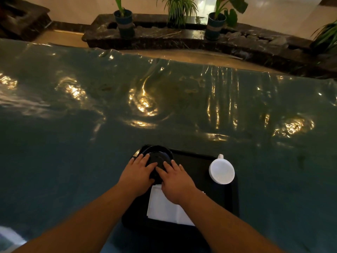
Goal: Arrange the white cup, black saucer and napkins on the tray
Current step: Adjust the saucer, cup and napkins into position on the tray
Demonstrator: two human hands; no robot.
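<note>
A black tray (195, 159) lies on the table near its front edge. In the tray's far left corner sits the black saucer (158, 152). My left hand (135, 174) and my right hand (176, 181) both rest on the saucer, fingers spread flat over its near half. A stack of white napkins (162, 207) lies on the tray just below my hands, partly hidden under my right wrist. The white cup (221, 170) stands upside down at the tray's right side, its handle pointing away from me.
A glossy dark green cloth (164, 106) covers the wide table. Beyond the far edge, a dark marble ledge (164, 36) holds potted plants (125, 22).
</note>
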